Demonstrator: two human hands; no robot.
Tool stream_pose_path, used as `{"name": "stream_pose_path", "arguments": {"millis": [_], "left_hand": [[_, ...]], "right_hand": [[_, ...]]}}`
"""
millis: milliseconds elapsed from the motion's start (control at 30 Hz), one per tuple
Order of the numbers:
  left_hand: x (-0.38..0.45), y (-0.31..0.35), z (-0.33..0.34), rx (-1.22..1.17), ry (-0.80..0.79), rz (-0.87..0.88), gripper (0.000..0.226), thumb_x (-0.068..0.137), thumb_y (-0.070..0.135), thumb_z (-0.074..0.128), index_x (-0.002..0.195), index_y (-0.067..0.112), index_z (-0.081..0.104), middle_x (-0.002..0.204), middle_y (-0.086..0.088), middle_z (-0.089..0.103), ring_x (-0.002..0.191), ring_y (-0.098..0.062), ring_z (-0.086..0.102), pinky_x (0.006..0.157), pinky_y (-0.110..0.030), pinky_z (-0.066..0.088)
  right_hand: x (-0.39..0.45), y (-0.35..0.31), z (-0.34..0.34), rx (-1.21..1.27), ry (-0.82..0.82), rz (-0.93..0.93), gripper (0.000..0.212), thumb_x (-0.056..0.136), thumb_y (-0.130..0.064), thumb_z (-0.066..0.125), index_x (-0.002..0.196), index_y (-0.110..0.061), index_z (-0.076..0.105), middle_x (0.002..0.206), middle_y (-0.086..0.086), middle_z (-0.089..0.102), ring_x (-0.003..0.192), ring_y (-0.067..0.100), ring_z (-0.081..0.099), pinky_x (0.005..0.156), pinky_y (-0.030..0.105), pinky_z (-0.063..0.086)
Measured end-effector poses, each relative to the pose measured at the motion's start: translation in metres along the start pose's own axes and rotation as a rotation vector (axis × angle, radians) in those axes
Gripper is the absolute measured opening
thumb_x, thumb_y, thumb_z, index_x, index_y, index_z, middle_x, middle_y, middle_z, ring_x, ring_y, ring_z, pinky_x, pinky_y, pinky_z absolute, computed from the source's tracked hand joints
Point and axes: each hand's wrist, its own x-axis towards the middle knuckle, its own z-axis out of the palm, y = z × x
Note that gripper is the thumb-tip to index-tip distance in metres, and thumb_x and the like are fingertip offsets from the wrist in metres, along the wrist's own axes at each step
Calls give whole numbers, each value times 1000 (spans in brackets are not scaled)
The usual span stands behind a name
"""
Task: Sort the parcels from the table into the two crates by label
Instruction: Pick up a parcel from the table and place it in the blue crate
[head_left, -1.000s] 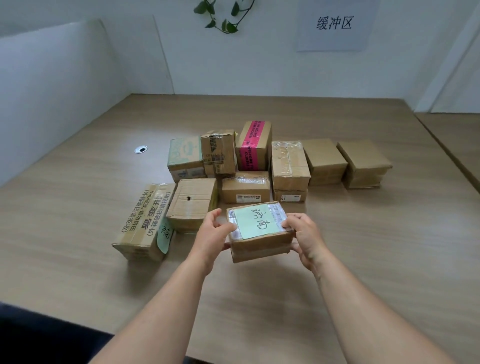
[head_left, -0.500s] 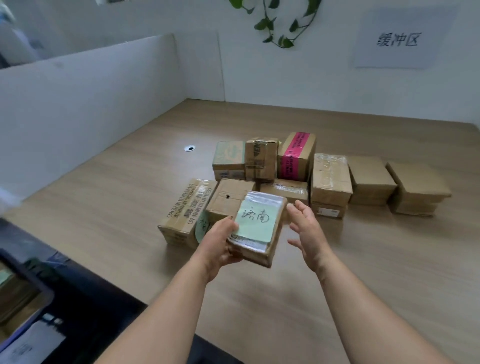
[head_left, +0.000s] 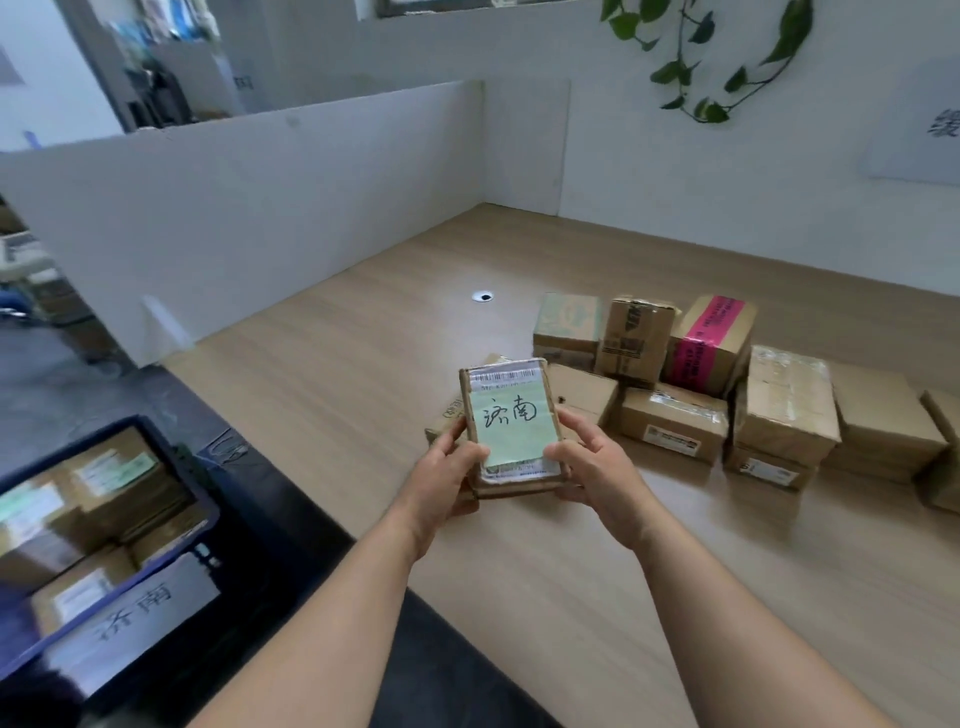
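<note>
Two hands, left hand (head_left: 451, 470) and right hand (head_left: 592, 467), clasping a green-labelled parcel (head_left: 511, 423) over pale wooden table (head_left: 571, 571), white partition (head_left: 249, 208) behind.

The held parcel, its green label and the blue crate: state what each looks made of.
Held parcel: brown corrugated cardboard, matte, glossy clear tape over the top. Green label: plain paper, handwritten in black ink. Blue crate: likely moulded plastic, judging by its smooth, slightly shiny rim, though blurred.

A trailing green vine (head_left: 711, 67) hangs on the white wall above a low white partition (head_left: 249, 208)
</note>
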Motion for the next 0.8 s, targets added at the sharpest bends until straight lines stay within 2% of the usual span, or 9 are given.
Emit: {"name": "stream_pose_path", "arguments": {"millis": [100,167,300,400,533,600,800], "left_hand": [[-13,-5,-42,21,36,-11,38,95,26,49,127,46,42,106,2,71,96,-19,66,88,-40,53],[-22,-9,-74,52,77,-5,39,96,31,50,130,47,40,109,4,70,101,-17,65,90,-40,52],[-42,-18,-148,88,210,16,51,91,40,57,140,38,42,114,5,67,110,-16,59,99,-42,47],[-57,-27,-206,120,340,13,55,89,42,58,142,34,43,123,4,59,116,-16,55,104,-44,43],[-76,-44,-276,173,456,13,48,92,36,58,139,34,46,124,8,57,115,-14,53,103,-40,44],[-86,-53,-308,204,502,8,48,93,34,58,139,33,46,125,8,54,117,-13,50,101,-32,42],[-115,-82,-396,256,579,-33,48,93,33,58,139,32,46,133,4,53,117,-14,51,86,-20,44]], "right_hand": [[8,0,39,-30,-61,6,48,90,-2,54,125,-35,54,108,1,72,94,23,71,78,38,56],[14,2,72,-3,-86,25,46,91,-2,55,122,-36,53,106,5,72,92,26,72,77,39,59],[25,7,144,11,-166,60,46,93,-4,55,129,-31,51,110,4,70,94,26,72,76,37,59],[34,9,199,-44,-231,82,47,93,-7,56,134,-28,50,110,5,70,94,26,71,69,33,57],[43,11,274,-79,-318,107,46,94,-8,56,135,-26,48,112,4,69,97,27,70,67,33,58],[45,16,310,-87,-351,114,45,93,-6,55,134,-25,49,111,5,70,94,26,70,64,31,58],[50,38,406,-138,-427,121,48,94,-10,56,138,-26,49,118,3,68,100,24,69,68,32,56]]}}
